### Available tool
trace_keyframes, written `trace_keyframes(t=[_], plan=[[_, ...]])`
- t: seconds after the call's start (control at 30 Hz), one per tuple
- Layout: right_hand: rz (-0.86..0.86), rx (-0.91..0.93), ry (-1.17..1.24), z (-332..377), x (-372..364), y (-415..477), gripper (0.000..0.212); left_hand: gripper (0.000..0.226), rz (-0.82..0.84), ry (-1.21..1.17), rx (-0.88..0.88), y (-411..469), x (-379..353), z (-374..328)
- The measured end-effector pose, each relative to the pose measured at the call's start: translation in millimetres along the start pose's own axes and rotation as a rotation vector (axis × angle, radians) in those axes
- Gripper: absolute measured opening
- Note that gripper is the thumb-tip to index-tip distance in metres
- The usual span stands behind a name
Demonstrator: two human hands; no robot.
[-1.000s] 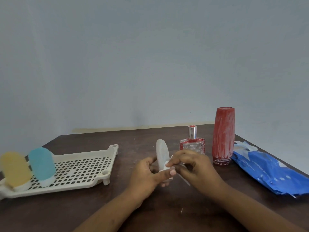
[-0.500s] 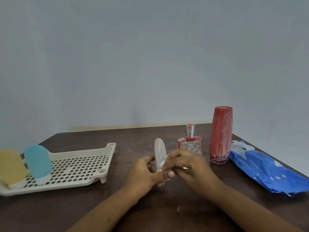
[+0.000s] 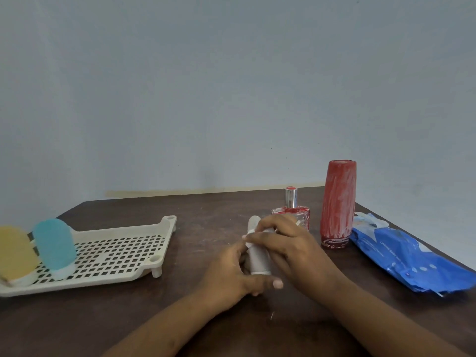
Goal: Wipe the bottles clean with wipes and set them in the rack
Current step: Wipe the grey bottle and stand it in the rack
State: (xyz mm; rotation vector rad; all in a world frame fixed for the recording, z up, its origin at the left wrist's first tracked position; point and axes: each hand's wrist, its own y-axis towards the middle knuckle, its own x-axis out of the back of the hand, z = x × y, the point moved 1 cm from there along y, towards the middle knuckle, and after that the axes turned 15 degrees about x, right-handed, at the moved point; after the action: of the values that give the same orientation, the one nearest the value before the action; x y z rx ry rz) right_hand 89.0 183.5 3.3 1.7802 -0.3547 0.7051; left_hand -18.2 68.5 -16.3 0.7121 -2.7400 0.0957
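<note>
White bottle (image 3: 258, 261) upright over table (image 3: 206, 222) centre, gripped low by left hand (image 3: 231, 274), wipe (image 3: 249, 244) pinched against it by right hand (image 3: 288, 243); risk: slick wet plastic slipping, toppling perfume bottle (image 3: 292, 215) just behind.

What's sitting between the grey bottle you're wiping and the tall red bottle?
In the head view, the small perfume bottle stands between the grey bottle and the tall red bottle, partly behind the right hand.
</note>
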Motion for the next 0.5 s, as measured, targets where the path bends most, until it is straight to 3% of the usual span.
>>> trace_keyframes(t=[0.33, 0.5], plan=[[-0.124, -0.175, -0.019, -1.3, 2.4, 1.8, 0.033, 0.072, 0.002, 0.088, -0.023, -1.1, -0.3, 0.8], [-0.173, -0.255, 0.015, -4.2, 3.1, 3.3, 0.029, 0.063, 0.010, 0.087, -0.022, -2.4, -0.7, 0.5]])
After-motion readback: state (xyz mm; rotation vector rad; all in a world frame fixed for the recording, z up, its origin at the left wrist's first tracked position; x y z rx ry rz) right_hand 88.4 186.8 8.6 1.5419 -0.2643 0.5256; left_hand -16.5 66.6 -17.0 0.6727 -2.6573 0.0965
